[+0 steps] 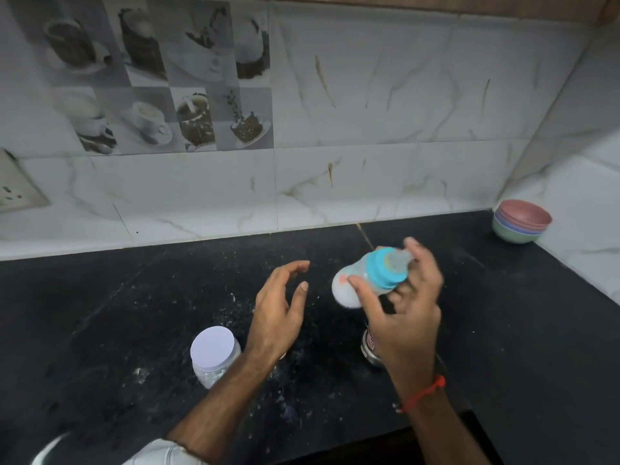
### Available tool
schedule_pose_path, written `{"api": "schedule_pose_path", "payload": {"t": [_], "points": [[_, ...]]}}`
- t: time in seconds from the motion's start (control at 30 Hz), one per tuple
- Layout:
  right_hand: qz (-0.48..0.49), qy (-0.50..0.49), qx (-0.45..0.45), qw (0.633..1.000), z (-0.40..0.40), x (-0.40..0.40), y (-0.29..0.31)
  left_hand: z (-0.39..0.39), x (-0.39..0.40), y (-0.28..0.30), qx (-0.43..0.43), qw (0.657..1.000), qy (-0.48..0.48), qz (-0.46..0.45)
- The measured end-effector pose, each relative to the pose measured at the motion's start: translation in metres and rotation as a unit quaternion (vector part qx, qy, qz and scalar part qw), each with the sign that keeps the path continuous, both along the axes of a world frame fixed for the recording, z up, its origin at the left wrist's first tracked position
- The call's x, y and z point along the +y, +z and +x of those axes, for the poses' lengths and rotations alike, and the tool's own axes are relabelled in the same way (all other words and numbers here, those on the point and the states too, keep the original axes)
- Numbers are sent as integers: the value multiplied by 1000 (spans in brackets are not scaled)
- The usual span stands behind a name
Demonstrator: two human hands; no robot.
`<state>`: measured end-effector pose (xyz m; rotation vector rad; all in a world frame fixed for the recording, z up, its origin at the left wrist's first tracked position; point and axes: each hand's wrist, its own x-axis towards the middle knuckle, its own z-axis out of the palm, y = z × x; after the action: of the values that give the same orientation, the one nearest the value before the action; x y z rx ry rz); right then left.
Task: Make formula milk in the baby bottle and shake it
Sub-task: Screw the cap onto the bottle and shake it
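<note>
**Bottle of white milk held tilted above the bench**

Where the black speckled bench (134, 297) spreads under both hands, white specks lie scattered across it. The baby bottle (365, 280) is clear, with white milk pooled in its rounded base and a blue collar ring below a translucent teat; it is tipped on its side, base towards the left, teat towards the right, and blurred. The right hand (402, 303) reaches up from the lower right, fingers and thumb curled round the bottle at the collar and body, a red thread on its wrist. The left hand (281, 307) hangs just left of the bottle, apart from it, fingers loosely bent and gripping nothing. Below the left hand stands a white-lidded jar (214, 354), partly behind the forearm. Under the right hand a metal container (369, 347) shows in part. Far right of the hands, stacked coloured bowls (521, 221) sit in the corner.
</note>
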<state>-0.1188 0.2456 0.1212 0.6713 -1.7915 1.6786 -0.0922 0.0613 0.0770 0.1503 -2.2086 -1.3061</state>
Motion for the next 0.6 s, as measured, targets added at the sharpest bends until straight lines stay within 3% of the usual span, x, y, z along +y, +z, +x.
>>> {"api": "schedule_pose_path", "payload": {"t": [0.07,0.17,0.3,0.43,0.53,0.6], "points": [[9,-4,11,1000,-2,-3,-1,0,-1,1,-11,1000,2,6],[100,35,-65,992,2,-4,-4,0,1,1,-16,1000,-1,6],[-14,5,23,1000,0,-5,3,0,0,-1,-9,1000,-2,2],[122,42,-60,990,3,-7,2,1,2,-1,-9,1000,3,7],[11,2,15,1000,5,-6,5,1,0,-1,1,1000,2,7],[33,2,14,999,3,-7,3,0,-1,0,-9,1000,10,18]]}}
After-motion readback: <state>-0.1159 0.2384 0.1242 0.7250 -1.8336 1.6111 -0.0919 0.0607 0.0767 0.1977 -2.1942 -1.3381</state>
